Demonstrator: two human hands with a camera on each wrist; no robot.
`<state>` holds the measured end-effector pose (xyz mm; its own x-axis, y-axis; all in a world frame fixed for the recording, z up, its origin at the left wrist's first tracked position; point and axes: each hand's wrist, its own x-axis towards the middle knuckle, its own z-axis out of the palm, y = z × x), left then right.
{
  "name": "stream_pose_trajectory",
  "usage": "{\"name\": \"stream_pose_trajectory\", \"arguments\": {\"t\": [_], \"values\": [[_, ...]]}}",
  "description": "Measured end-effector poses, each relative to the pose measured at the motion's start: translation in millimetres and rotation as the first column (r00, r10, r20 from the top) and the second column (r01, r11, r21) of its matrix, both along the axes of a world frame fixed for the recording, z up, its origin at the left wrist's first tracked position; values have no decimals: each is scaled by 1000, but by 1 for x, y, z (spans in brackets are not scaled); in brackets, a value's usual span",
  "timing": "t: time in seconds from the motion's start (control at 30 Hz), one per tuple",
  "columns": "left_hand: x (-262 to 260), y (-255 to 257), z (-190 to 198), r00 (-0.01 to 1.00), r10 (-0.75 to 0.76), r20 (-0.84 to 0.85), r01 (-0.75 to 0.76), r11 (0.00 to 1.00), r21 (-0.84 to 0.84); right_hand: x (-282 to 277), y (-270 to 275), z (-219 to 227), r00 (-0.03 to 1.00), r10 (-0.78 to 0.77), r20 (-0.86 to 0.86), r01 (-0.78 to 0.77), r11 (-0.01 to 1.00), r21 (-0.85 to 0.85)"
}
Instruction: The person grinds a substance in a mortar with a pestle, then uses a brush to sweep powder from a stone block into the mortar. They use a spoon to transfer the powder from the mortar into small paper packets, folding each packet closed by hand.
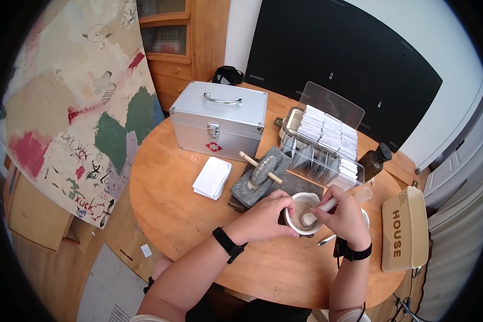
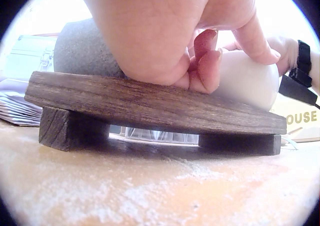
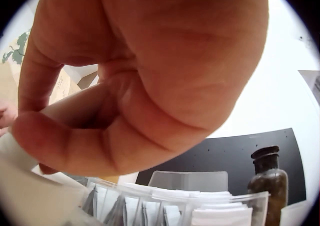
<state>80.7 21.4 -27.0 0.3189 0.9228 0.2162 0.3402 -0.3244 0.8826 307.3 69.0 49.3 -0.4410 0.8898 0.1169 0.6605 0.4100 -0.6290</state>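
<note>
A white mortar (image 1: 309,233) with brownish powder (image 1: 299,207) inside stands near the right front of the round table. My left hand (image 1: 265,217) holds it, thumb at the rim and fingers against its outer wall. In the left wrist view the mortar (image 2: 250,80) sits on a dark wooden stand (image 2: 150,104), beside the curled fingers. My right hand (image 1: 346,217) grips a white pestle (image 1: 308,219), its head down in the powder. The pestle's handle (image 3: 75,107) runs between thumb and fingers in the right wrist view.
Left of the mortar are a stone trough (image 1: 244,189) and a stone wheel (image 1: 264,169) on a wooden axle. Around them stand a silver case (image 1: 220,121), white papers (image 1: 212,178), a clear box of packets (image 1: 327,131), a brown bottle (image 1: 374,161) and a HOUSE box (image 1: 404,231).
</note>
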Motion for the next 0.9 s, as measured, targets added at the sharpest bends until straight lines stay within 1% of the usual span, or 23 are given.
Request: {"name": "stream_pose_trajectory", "arguments": {"t": [0.03, 0.1, 0.13, 0.17, 0.2, 0.23, 0.3, 0.33, 0.4, 0.43, 0.5, 0.53, 0.57, 0.63, 0.67, 0.73, 0.77, 0.83, 0.87, 0.9], "values": [[0, 0, 1, 1000, 6, -4, -6, 1000, -4, -2, 1, -2, 1000, 0, 0, 0, 1000, 0], [0, -1, 2, 1000, 3, 4, -3, 1000, -15, -11, -1, -8, 994, -54, -93, 66, 990, 125], [0, -1, 2, 1000, 2, 12, -1, 1000, -26, -17, -3, -8, 994, -55, -94, 66, 990, 125], [0, 0, 0, 1000, 1, 12, -1, 1000, -25, -23, -6, -9, 995, -5, -99, 21, 987, 159], [1, 1, -4, 1000, 5, 16, -5, 1000, 10, -25, -7, -9, 994, 45, -103, -24, 981, 192], [1, 2, -6, 1000, 7, 20, -8, 999, 44, -24, -9, -6, 994, 44, -103, -23, 981, 191], [1, 1, -5, 1000, 5, 19, -6, 1000, 25, -22, -13, 1, 992, 82, -99, -83, 997, -6], [1, 1, -4, 1000, 4, 19, -4, 1000, 7, -18, -11, 1, 992, 82, -98, -83, 997, -6], [1, 1, -1, 1000, 2, 15, -2, 1000, -4, -4, -3, -1, 994, 62, -85, -72, 989, -125], [0, 0, 0, 1000, 0, 11, 0, 1000, -13, 0, 0, -2, 994, 63, -85, -73, 989, -125], [0, 1, -1, 1000, 2, 4, -2, 1000, -2, 3, 3, -2, 998, 13, -64, -15, 1000, -27], [0, 1, -1, 1000, 3, -4, -3, 1000, 9, 0, 1, 1, 999, -40, -30, 41, 999, 24], [0, 1, -1, 1000, 3, -3, -3, 1000, 9, -3, 1, -2, 999, -39, -29, 40, 999, 24], [0, 1, -1, 1000, -1, 6, 1, 1000, 13, -7, 4, -12, 991, -38, -128, 49, 995, 83], [0, 1, -2, 1000, -1, 5, 1, 1000, 12, -10, 2, -12, 991, -38, -128, 49, 995, 83], [0, 1, -3, 1000, 3, 14, -3, 1000, 14, -16, -3, -9, 992, 51, -119, -39, 994, 104], [1, 1, -3, 1000, 2, 14, -2, 1000, 13, -16, -6, -4, 992, 50, -119, -37, 994, 104], [0, 1, -3, 1000, -4, 12, 4, 1000, -15, -16, -11, 8, 993, 97, -63, -100, 994, -50], [0, 1, -1, 1000, -3, 12, 3, 1000, -15, -13, -9, 7, 993, 98, -63, -101, 994, -50], [0, 0, 3, 1000, -14, 9, 15, 999, -34, -6, -5, 4, 996, 74, -54, -79, 993, -86]]}}
